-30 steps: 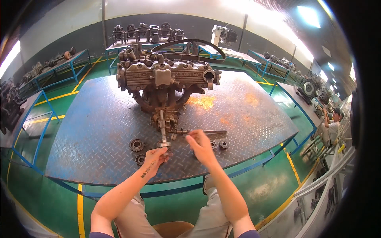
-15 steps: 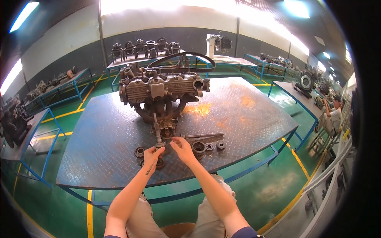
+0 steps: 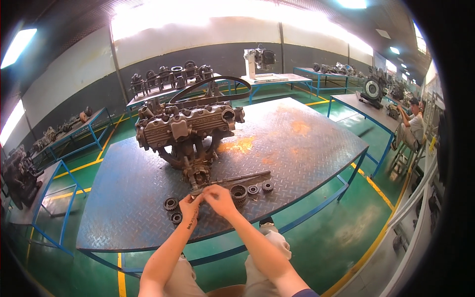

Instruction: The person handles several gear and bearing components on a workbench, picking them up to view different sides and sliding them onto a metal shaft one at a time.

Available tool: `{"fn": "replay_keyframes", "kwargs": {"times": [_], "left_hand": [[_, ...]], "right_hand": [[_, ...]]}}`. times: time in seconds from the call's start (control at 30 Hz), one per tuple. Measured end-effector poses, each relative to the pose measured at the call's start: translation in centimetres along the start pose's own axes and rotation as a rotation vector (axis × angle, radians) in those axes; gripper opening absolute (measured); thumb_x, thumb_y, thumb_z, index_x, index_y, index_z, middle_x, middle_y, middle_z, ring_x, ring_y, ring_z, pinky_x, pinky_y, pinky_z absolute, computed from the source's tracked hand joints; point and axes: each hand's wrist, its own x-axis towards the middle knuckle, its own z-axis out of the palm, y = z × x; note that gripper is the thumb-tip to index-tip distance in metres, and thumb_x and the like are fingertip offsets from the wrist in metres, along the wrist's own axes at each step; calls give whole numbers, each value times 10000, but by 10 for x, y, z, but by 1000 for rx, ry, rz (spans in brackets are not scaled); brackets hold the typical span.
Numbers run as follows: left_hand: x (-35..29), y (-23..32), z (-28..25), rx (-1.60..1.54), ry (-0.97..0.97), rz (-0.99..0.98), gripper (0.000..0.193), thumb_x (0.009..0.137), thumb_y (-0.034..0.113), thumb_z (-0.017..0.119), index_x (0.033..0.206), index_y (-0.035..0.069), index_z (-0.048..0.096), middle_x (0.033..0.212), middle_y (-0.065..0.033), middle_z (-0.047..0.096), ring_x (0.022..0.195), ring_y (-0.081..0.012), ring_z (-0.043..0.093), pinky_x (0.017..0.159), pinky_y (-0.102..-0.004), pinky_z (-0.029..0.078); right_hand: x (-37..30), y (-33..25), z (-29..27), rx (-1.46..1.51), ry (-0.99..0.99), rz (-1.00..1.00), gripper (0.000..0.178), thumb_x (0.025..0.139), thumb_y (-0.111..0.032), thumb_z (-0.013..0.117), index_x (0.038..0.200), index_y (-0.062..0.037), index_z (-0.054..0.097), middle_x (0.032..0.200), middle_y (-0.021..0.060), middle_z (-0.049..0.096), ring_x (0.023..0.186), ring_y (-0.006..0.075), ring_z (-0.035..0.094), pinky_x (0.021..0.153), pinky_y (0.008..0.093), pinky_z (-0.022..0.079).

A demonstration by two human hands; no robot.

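Note:
My left hand (image 3: 190, 208) is closed around the near end of a metal gear shaft (image 3: 194, 189), just in front of the engine. My right hand (image 3: 219, 200) meets it there, its fingers bent and pinched at that same end; what lies between them is hidden. Beside my left hand a toothed gear (image 3: 170, 203) and a smaller gear (image 3: 176, 218) lie on the table. Right of my right hand stand a larger gear ring (image 3: 238, 193), a small ring (image 3: 253, 189) and a small gear (image 3: 267, 186). Behind these lies a long thin rod (image 3: 247, 176).
The engine (image 3: 185, 126) stands at the back of the metal table (image 3: 297, 163), a loose black belt (image 3: 217, 80) on top. Other benches with machine parts (image 3: 173, 76) line the room. A person (image 3: 413, 123) sits at the far right.
My right hand has come in to the left, its fingers now against the shaft end by my left hand. The shaft points more toward me, and the view has shifted.

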Motion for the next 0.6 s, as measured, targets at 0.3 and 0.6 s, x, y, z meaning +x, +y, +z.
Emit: {"fn": "replay_keyframes", "kwargs": {"times": [0.3, 0.6], "left_hand": [[20, 3, -14, 27, 37, 93, 184, 804, 58, 774, 944, -21, 685, 824, 1, 658, 687, -62, 538, 622, -220, 390], [-2, -17, 6, 101, -257, 115, 172, 822, -8, 716, 984, -42, 670, 899, -5, 654, 816, -72, 565, 739, -224, 441]], "right_hand": [[-9, -8, -8, 17, 101, 164, 198, 865, -154, 642, 837, 42, 640, 737, 104, 626, 674, 175, 598, 630, 309, 466], [-6, 3, -3, -290, 148, -18, 534, 847, -252, 708, 1256, 38, 526, 1127, 184, 560, 1019, 339, 569, 891, 399, 464]]}}
